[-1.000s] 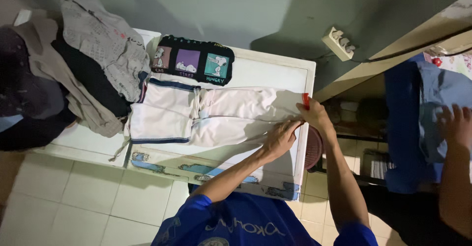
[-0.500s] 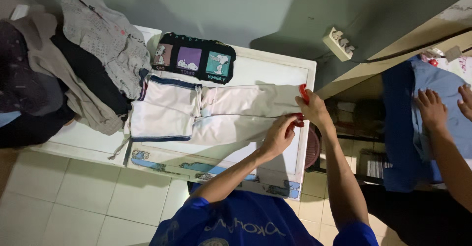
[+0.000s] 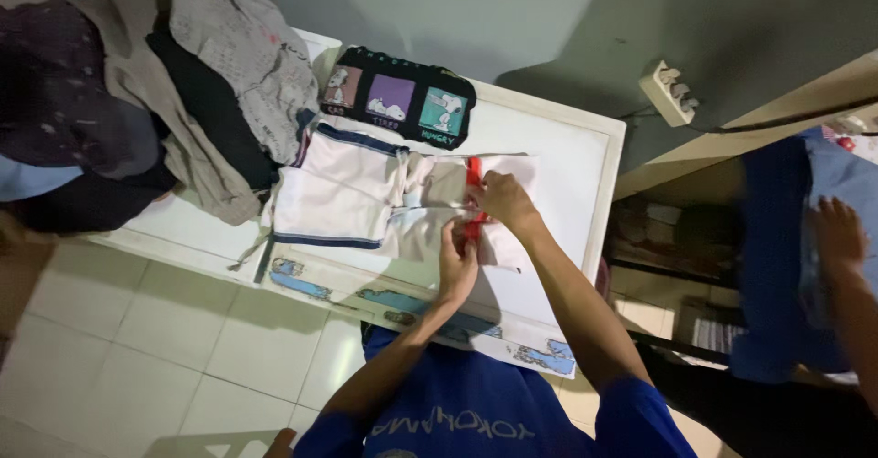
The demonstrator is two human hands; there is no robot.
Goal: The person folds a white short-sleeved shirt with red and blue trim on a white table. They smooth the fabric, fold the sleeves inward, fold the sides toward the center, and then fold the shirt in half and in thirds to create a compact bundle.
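your left hand [image 3: 457,261] and right hand [image 3: 500,199] both pinch the red-edged end of the white trousers [image 3: 366,197], folded over onto themselves in the middle of the white counter [image 3: 567,161]. a black shirt with cartoon panels [image 3: 400,96] lies just behind them, and a heap of clothes [image 3: 137,101] sits at the left end. another person's hand [image 3: 837,234] rests on blue cloth [image 3: 777,238] at the right.

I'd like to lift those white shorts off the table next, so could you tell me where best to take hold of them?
Take the white shorts at the dark-trimmed waistband end on the left, from the near edge: it lies flat and uncovered, while the left hand and right hand press the other end.
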